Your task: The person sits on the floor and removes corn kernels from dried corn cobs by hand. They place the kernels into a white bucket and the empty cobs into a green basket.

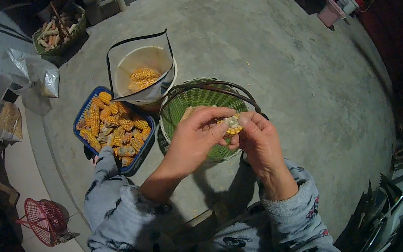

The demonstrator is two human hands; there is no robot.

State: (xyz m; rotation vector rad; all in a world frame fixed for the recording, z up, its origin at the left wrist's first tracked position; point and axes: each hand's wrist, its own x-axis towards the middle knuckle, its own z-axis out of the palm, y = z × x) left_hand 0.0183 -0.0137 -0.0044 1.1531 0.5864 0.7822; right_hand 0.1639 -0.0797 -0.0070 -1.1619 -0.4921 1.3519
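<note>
My left hand point(196, 132) and my right hand point(260, 132) both grip one short ear of corn point(232, 124). Yellow kernels show along its lower side, while a pale, whitish patch faces up. The hands are above a round green woven basket point(174, 118) with a dark arched handle point(242, 94). Something pale lies in that basket, mostly hidden behind my left hand. To the left, a blue plastic basket point(83, 139) holds many yellow ears of corn point(116, 125), some greyish. Beyond it, loose kernels point(144, 77) lie in a white bucket point(174, 77) with a black-edged liner point(136, 39).
At the far left, a basket of corn cobs point(56, 32) stands near clear plastic bags point(9, 121). A red plastic basket point(44, 222) sits at the lower left. Tools or scrap point(388, 207) lie lower right. A pink container point(331, 13) is at the upper right of the concrete floor point(292, 52).
</note>
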